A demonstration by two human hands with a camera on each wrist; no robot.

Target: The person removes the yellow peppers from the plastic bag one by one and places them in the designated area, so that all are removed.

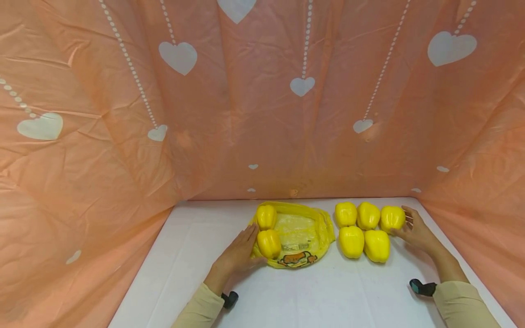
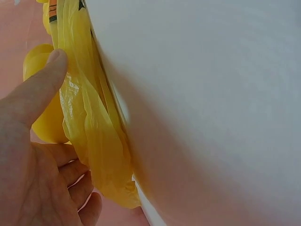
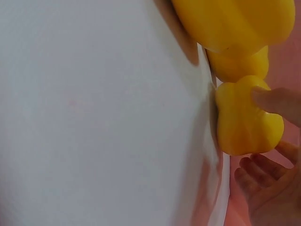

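A yellow plastic bag (image 1: pixel 326 228) with an orange printed figure lies spread on the white table. Two yellow bell peppers (image 1: pixel 269 244) sit along its left side. My left hand (image 1: pixel 239 250) rests against that side, fingers fairly straight; in the left wrist view its thumb (image 2: pixel 57 61) lies by the bag's edge and a pepper (image 2: pixel 47 122). To the right of the bag, several more yellow bell peppers (image 1: pixel 351 242) stand in two rows. My right hand (image 1: pixel 416 230) is at the back row's rightmost pepper (image 1: pixel 392 217), its thumb (image 3: pixel 265 100) touching it and the other fingers loosely spread beside it.
Orange cloth (image 1: pixel 266 136) with white hearts hangs behind and on both sides of the white table (image 1: pixel 311 296). Black wrist-worn devices show by the left sleeve (image 1: pixel 201 307) and the right sleeve (image 1: pixel 461 300).
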